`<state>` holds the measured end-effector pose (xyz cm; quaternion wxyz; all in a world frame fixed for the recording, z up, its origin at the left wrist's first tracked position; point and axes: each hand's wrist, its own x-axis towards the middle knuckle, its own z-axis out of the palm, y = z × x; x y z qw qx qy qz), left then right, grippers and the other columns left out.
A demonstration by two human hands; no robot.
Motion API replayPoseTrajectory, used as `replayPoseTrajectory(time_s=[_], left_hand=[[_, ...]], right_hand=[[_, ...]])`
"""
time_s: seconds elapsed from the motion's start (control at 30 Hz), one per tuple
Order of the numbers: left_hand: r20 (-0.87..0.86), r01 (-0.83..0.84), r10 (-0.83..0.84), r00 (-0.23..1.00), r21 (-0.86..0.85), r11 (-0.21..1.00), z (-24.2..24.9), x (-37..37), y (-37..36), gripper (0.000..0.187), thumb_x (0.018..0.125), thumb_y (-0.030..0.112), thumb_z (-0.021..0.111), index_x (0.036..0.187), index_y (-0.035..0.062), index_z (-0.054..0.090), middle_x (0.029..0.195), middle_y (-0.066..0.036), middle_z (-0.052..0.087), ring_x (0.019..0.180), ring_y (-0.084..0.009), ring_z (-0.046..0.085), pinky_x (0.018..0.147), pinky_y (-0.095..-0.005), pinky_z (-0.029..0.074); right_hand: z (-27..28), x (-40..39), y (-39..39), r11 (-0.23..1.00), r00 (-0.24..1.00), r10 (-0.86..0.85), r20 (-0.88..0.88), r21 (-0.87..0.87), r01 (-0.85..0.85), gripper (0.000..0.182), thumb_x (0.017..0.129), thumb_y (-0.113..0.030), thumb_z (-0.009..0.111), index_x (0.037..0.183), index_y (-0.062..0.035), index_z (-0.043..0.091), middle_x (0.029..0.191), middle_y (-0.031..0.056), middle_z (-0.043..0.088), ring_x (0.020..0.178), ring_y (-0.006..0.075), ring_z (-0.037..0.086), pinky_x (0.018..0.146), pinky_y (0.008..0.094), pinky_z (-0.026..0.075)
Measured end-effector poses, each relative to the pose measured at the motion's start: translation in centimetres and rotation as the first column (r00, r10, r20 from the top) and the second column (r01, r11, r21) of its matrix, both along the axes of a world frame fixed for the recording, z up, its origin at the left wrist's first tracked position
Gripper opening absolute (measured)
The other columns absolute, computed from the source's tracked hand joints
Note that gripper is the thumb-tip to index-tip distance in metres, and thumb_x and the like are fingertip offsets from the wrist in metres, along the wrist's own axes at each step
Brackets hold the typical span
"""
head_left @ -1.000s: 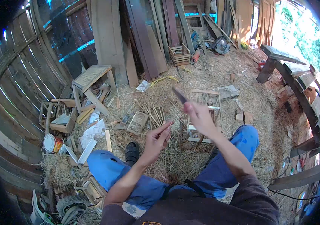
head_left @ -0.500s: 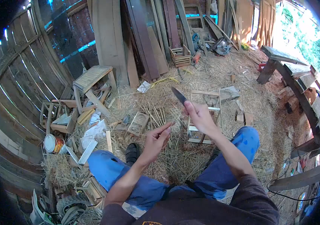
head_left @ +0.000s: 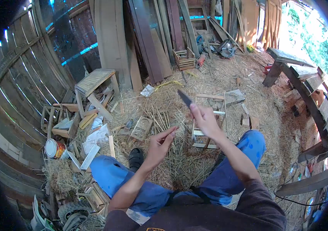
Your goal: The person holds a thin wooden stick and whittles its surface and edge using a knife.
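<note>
A knife (head_left: 185,98) is gripped in my right hand (head_left: 207,122), its dark blade pointing up and to the left, thumb along the handle. Lower and to the left, my left hand (head_left: 161,145) is closed in a pinch on what looks like a thin stick (head_left: 176,128); most of it is hidden by the fingers. The blade is apart from that stick. Beyond my left hand, several thin sticks (head_left: 159,116) lie on the straw. A small slatted wooden frame (head_left: 205,145) stands on the ground below my right hand.
A flat wooden piece (head_left: 142,128) lies left of the sticks. At the left are a small wooden table (head_left: 94,79), a tin can (head_left: 54,148) and white paper (head_left: 96,136). A circular saw (head_left: 226,49) and a wooden crate (head_left: 184,58) sit at the back; a workbench (head_left: 310,90) is at right.
The knife and my right hand have shifted very slightly. My left hand stays in nearly the same place, still pinching.
</note>
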<state>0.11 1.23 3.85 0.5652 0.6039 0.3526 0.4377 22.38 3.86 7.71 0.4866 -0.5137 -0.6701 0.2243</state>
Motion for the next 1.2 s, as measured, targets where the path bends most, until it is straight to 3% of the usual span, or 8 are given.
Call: replayPoseTrajectory(time_s=[0.23,0.37,0.73,0.77,0.93,1.0,1.13,1.2], left_hand=[[-0.037,-0.036,0.037,0.999,0.042,0.999,-0.4,0.1,0.2,0.035,0.103,0.019,0.06,0.135,0.0054,0.063,0.072,0.01,0.047,0.058,-0.0002,0.037,0.05,-0.0196,0.028],[-0.041,-0.035,0.035,0.999,0.014,0.999,-0.4,-0.1,0.2,0.037,0.103,0.02,0.06,0.136,0.0056,0.062,0.071,0.01,0.047,0.058,-0.0006,0.037,0.05,-0.0198,0.028],[-0.041,-0.043,0.043,0.998,-0.005,0.999,0.0,0.1,0.2,0.036,0.103,0.02,0.059,0.136,0.0046,0.062,0.069,0.01,0.046,0.057,-0.0008,0.037,0.049,-0.0205,0.028],[-0.043,-0.041,0.042,0.998,0.014,0.999,-0.2,0.2,0.2,0.036,0.103,0.02,0.059,0.136,0.0045,0.062,0.069,0.01,0.046,0.057,-0.0008,0.036,0.049,-0.0204,0.028],[-0.026,-0.036,0.035,0.999,-0.041,0.999,0.4,0.0,0.1,0.035,0.104,0.019,0.058,0.135,0.0044,0.062,0.069,0.01,0.047,0.055,-0.0006,0.036,0.049,-0.0205,0.027],[-0.029,-0.047,0.046,0.999,-0.012,0.999,0.4,0.0,0.2,0.034,0.103,0.016,0.059,0.135,0.0024,0.062,0.094,0.005,0.062,0.073,-0.001,0.047,0.062,-0.0196,0.038],[-0.063,-0.042,0.036,0.997,-0.086,0.995,0.2,-0.2,0.2,0.035,0.103,0.014,0.059,0.135,0.0012,0.062,0.108,0.002,0.071,0.085,-0.002,0.055,0.073,-0.0201,0.045],[-0.041,-0.05,0.048,0.998,-0.047,0.998,-0.1,-0.1,0.4,0.035,0.103,0.015,0.058,0.134,0.0006,0.062,0.107,0.002,0.071,0.085,-0.0022,0.054,0.073,-0.0203,0.045]], right_hand=[[0.0,-0.4,0.2,0.999,0.999,-0.04,-0.007,-0.012,0.04,0.047,0.106,-0.035,0.049,0.077,0.0009,0.057,0.057,0.0163,0.053,0.049,0.028,0.051,0.052,0.0428,0.041],[-1.1,-1.3,-0.5,0.999,0.993,0.013,0.12,0.034,-0.017,0.052,0.106,-0.036,0.048,0.073,0.0025,0.056,0.055,0.0136,0.049,0.05,0.0204,0.046,0.051,0.0413,0.038],[0.2,-0.9,0.2,0.997,0.997,-0.026,0.07,-0.065,0.03,0.042,0.104,-0.034,0.051,0.084,0.0005,0.065,0.063,0.0234,0.06,0.059,0.0422,0.062,0.056,0.0489,0.047],[-1.7,-1.2,0.4,0.994,0.995,-0.013,0.099,0.113,0.002,0.043,0.103,-0.034,0.052,0.082,0.0007,0.065,0.063,0.0233,0.059,0.057,0.0408,0.061,0.055,0.0495,0.047],[-1.0,-2.1,0.0,1.0,0.99,-0.008,0.14,0.003,0.008,0.045,0.104,-0.035,0.052,0.08,0.0015,0.064,0.064,0.0239,0.059,0.058,0.0417,0.061,0.056,0.0496,0.046],[-1.0,-1.4,0.6,0.999,0.997,-0.031,0.067,-0.03,0.033,0.043,0.103,-0.035,0.052,0.082,0.0007,0.065,0.065,0.0243,0.059,0.059,0.0427,0.061,0.056,0.05,0.046],[-1.6,-2.7,-0.9,0.997,0.963,0.006,0.268,0.073,-0.027,0.04,0.105,-0.029,0.049,0.082,0.0007,0.063,0.056,0.0139,0.053,0.048,0.0199,0.054,0.049,0.0373,0.043],[-0.9,-2.3,-0.1,0.999,0.983,-0.009,0.184,0.043,0.001,0.041,0.105,-0.03,0.05,0.08,0.0006,0.063,0.057,0.0166,0.054,0.048,0.0279,0.055,0.051,0.0406,0.044]])
